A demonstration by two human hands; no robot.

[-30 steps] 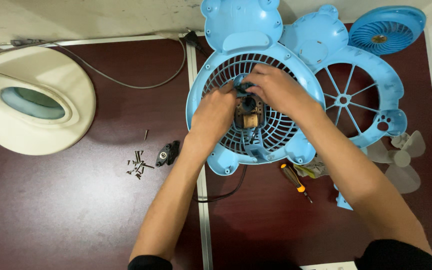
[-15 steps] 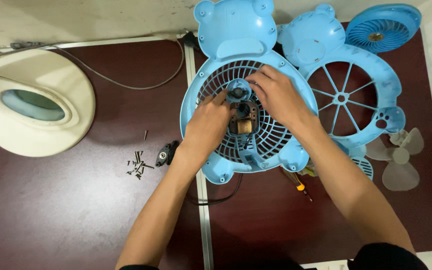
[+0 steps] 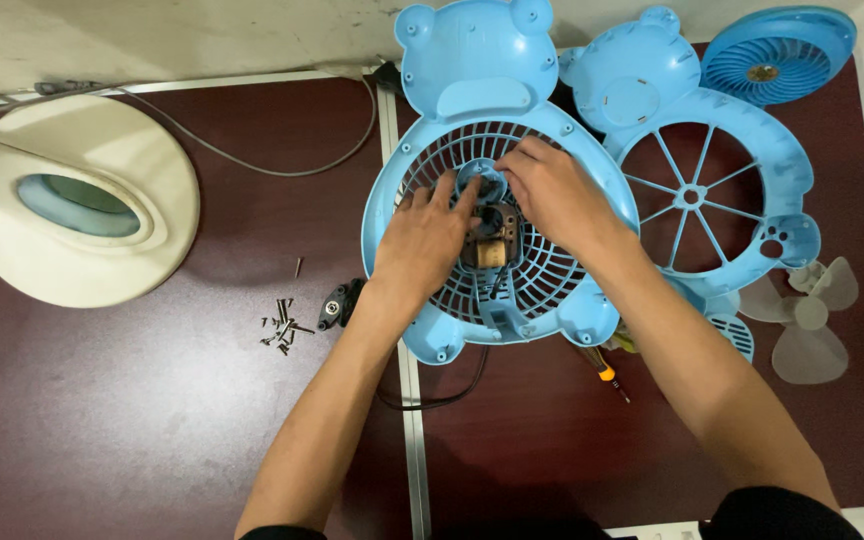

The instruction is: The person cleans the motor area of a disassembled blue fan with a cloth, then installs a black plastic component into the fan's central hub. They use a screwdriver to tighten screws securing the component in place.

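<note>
Both hands, the left hand point(image 3: 430, 238) and right hand point(image 3: 550, 196), are pinching closed on the small motor point(image 3: 493, 243) sitting mid-desk in the blue fan grille point(image 3: 552, 290), whose thin plastic ribs are probably flexing easily, so the rim is likely offering safer holding.

packages: none | labels: none | signs: none | screens: none

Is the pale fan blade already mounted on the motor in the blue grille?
No, the fan blade lies on the table at the right, apart from the grille.
</note>
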